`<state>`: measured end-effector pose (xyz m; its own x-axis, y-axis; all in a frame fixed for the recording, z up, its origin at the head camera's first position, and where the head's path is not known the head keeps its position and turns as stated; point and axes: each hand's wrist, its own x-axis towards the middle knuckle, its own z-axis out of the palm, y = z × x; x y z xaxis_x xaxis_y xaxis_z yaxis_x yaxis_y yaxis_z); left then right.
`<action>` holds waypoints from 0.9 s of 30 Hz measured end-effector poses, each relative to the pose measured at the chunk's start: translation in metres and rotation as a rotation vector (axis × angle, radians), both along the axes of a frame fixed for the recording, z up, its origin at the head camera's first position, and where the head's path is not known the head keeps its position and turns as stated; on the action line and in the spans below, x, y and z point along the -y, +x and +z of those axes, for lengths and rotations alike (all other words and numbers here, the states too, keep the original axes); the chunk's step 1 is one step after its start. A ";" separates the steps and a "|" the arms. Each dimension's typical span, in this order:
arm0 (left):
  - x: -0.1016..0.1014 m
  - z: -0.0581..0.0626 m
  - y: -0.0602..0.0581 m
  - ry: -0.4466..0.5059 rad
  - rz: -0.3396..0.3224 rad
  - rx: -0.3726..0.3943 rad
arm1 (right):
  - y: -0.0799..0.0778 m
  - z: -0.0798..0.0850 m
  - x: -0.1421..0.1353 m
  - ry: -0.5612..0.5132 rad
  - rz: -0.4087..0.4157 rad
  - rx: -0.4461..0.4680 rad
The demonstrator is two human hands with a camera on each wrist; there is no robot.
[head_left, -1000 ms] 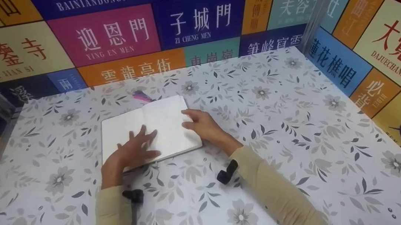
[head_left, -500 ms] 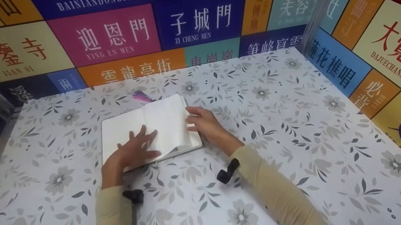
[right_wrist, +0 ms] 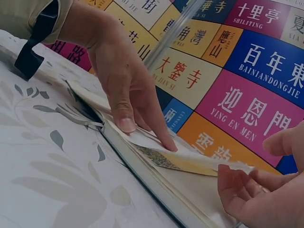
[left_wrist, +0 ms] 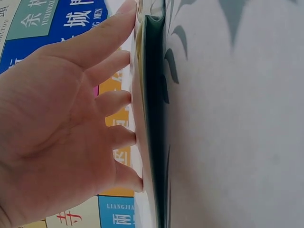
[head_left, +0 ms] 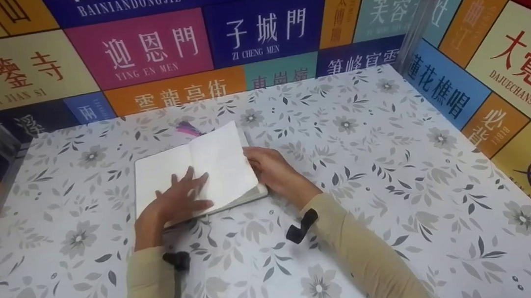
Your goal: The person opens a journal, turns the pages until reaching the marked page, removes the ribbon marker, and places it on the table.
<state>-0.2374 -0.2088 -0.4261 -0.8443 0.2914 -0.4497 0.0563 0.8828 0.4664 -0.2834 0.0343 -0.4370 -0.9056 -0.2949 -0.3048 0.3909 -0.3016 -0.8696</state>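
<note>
A small notebook lies spread on the table, its blank right-hand page lifted and bowed off the pages beneath. My left hand rests across the inner part of the pages with its fingers spread. In the left wrist view the left fingertips press down beside the dark cover edge. At the outer right edge, my right hand holds the raised page by its fingertips, partly hidden behind the paper. Under that page, a printed yellowish patch shows in the right wrist view.
A pink and purple tassel sticks out past the notebook's top edge. The floral-patterned tabletop surrounds the notebook. Colourful panels with lettering stand along the back and sides. Dark straps hang near both cuffs.
The right-hand page has risen from lying flat, its outer edge now standing up. My right fingers have gone partly behind it. The left hand stays in place.
</note>
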 end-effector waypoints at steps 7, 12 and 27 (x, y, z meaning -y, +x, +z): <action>0.008 0.010 0.006 -0.002 -0.045 -0.092 | 0.000 0.006 0.004 -0.122 0.064 -0.016; 0.016 0.016 0.011 0.058 -0.039 -0.141 | 0.003 0.005 0.005 -0.071 0.146 -0.078; 0.044 0.033 0.037 0.288 0.281 -0.276 | 0.017 0.002 0.024 0.686 0.334 -0.820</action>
